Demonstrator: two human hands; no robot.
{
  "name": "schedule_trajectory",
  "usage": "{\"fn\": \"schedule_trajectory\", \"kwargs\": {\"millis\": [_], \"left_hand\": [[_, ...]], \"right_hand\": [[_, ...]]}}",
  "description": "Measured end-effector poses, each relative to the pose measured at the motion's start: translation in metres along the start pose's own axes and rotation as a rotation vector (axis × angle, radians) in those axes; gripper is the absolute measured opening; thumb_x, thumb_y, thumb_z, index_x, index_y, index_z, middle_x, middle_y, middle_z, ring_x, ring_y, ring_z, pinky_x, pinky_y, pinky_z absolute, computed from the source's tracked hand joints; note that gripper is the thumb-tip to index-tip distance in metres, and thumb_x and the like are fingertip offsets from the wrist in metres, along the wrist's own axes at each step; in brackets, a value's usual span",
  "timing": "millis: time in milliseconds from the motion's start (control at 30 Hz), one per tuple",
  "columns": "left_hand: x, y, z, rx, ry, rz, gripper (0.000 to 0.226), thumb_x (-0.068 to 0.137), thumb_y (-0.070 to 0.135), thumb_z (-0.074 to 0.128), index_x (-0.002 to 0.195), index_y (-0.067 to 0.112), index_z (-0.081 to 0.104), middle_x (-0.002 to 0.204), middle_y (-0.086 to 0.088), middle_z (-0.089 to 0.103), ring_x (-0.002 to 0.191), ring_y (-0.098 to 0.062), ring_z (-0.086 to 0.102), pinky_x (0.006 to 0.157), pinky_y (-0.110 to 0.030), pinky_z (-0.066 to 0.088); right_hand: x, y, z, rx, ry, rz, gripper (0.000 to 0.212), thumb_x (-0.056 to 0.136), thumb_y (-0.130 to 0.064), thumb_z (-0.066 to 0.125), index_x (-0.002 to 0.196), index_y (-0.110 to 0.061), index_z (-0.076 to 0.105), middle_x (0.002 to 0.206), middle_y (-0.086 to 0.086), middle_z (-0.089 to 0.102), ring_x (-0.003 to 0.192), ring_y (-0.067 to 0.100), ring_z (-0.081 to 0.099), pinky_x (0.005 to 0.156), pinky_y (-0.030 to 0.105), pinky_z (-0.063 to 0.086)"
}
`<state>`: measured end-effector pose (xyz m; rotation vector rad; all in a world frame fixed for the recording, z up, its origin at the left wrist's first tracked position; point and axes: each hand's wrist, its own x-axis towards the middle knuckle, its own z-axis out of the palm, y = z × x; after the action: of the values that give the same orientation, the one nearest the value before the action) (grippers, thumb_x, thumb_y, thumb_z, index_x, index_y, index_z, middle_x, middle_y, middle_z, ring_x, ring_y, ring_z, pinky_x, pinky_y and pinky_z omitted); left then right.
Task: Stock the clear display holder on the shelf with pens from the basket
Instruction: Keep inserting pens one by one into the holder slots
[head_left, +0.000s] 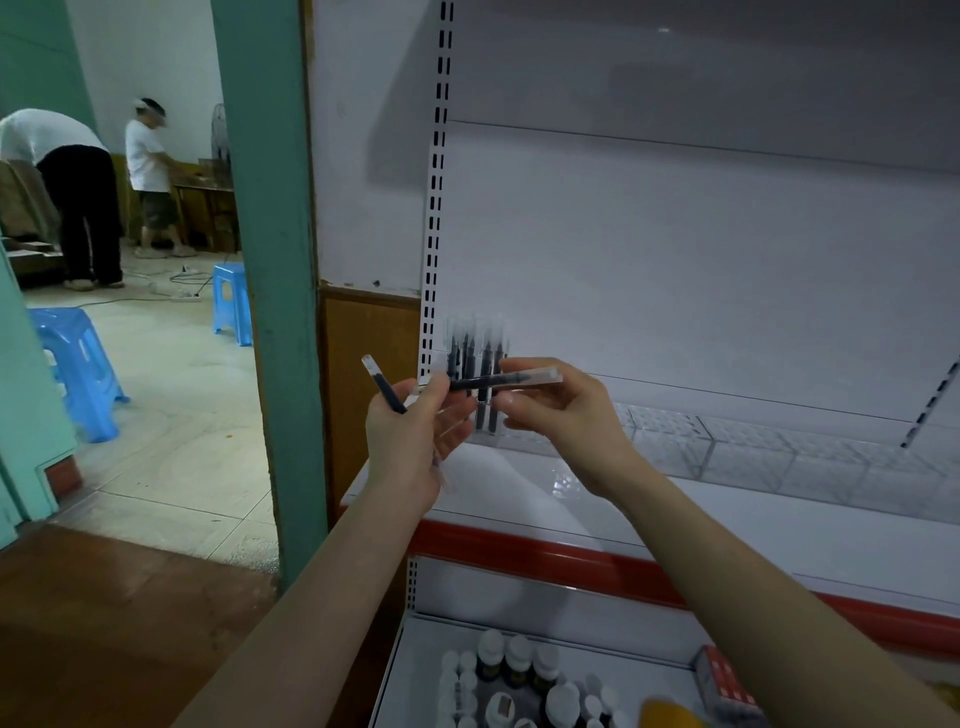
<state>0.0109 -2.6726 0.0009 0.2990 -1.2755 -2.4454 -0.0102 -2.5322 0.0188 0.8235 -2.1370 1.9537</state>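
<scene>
Left hand (415, 436) curled round dark pen (383, 383), its end jutting up-left; thumb on left end of second pen (498, 380). Right hand (563, 415) pinches second pen's right end; it lies level between hands. Behind hands, clear holder (478, 327) at left end of shelf (753, 525), beside slotted upright (435, 208); stocked pens (485, 364) upright inside.

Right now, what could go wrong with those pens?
The left hand holds a spare pen sticking out; it might slip and fall among the bottles below. The sideways pen that the right hand pinches is in front of the clear holder, so it could bump the standing pens.
</scene>
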Motion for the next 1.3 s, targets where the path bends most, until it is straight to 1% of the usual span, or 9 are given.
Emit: {"fn": "schedule_trajectory", "kwargs": {"millis": [200,300,400,567,633,733,833,933,1300], "left_hand": [[-0.005,-0.004,0.007,0.168,-0.031,0.024,0.037,0.089,0.031,0.059,0.118,0.009,0.052,0.075,-0.004,0.066,0.039,-0.006,0.054,0.039,-0.017,0.043],[-0.006,-0.004,0.005,0.271,-0.098,0.050,0.033,0.096,0.045,0.039,0.105,0.017,0.052,0.065,-0.002,0.059,0.033,-0.007,0.038,0.034,-0.018,0.030],[-0.005,-0.001,0.002,0.294,-0.128,0.057,0.026,0.099,0.036,0.032,0.103,0.021,0.054,0.061,-0.002,0.053,0.035,-0.008,0.037,0.041,-0.020,0.027],[0.003,0.001,-0.002,0.377,-0.167,0.129,0.020,0.094,0.027,0.052,0.082,0.013,0.060,0.059,0.000,0.049,0.050,-0.010,0.047,0.058,-0.031,0.042],[0.006,0.002,-0.002,0.381,-0.178,0.157,0.018,0.093,0.025,0.054,0.086,0.010,0.063,0.060,0.000,0.050,0.056,-0.011,0.049,0.070,-0.035,0.046],[0.007,0.002,0.001,0.367,-0.192,0.195,0.023,0.092,0.018,0.054,0.113,0.012,0.063,0.066,0.000,0.056,0.068,-0.014,0.053,0.080,-0.036,0.050],[0.005,0.001,0.004,0.361,-0.191,0.224,0.025,0.091,0.016,0.056,0.115,0.017,0.060,0.077,0.003,0.064,0.083,-0.014,0.061,0.083,-0.032,0.052],[0.007,0.000,0.004,0.347,-0.173,0.232,0.021,0.089,0.017,0.058,0.110,0.021,0.061,0.083,0.005,0.068,0.090,-0.014,0.064,0.082,-0.028,0.053],[0.012,-0.007,-0.002,0.334,-0.164,0.229,0.021,0.088,0.014,0.061,0.108,0.018,0.063,0.082,0.004,0.069,0.083,-0.013,0.067,0.067,-0.017,0.053]], "right_hand": [[0.001,-0.008,-0.002,0.082,0.056,-0.035,0.019,0.083,0.004,0.061,0.076,-0.014,0.063,0.085,-0.008,0.070,0.075,0.008,0.067,0.070,0.025,0.057],[0.012,-0.011,-0.011,0.099,0.194,0.004,0.013,0.088,-0.002,0.057,0.086,-0.015,0.061,0.086,0.000,0.068,0.070,0.007,0.067,0.066,0.021,0.057],[0.031,-0.010,-0.026,0.026,0.364,0.003,0.008,0.089,-0.006,0.058,0.097,-0.008,0.059,0.080,0.001,0.066,0.067,0.009,0.065,0.065,0.020,0.055],[0.056,0.001,-0.036,-0.230,0.470,0.002,0.021,0.088,-0.011,0.062,0.100,-0.012,0.045,0.074,0.005,0.062,0.071,0.020,0.065,0.080,0.038,0.056],[0.062,0.006,-0.036,-0.288,0.463,-0.001,0.019,0.088,-0.012,0.061,0.102,-0.011,0.047,0.073,0.003,0.061,0.067,0.012,0.063,0.082,0.037,0.055],[0.071,0.012,-0.033,-0.355,0.444,-0.010,0.023,0.090,-0.013,0.059,0.111,-0.007,0.051,0.076,0.004,0.062,0.066,0.009,0.061,0.083,0.037,0.053],[0.078,0.015,-0.028,-0.409,0.406,-0.006,0.025,0.091,-0.013,0.058,0.114,-0.005,0.053,0.082,0.011,0.064,0.066,0.012,0.060,0.083,0.039,0.054],[0.085,0.016,-0.027,-0.437,0.368,-0.016,0.021,0.091,-0.012,0.058,0.109,-0.002,0.056,0.085,0.016,0.066,0.061,0.006,0.058,0.078,0.036,0.054],[0.090,0.029,-0.022,-0.485,0.240,0.057,0.014,0.093,-0.008,0.052,0.103,0.000,0.058,0.087,0.017,0.065,0.061,0.013,0.059,0.066,0.022,0.050]]}}
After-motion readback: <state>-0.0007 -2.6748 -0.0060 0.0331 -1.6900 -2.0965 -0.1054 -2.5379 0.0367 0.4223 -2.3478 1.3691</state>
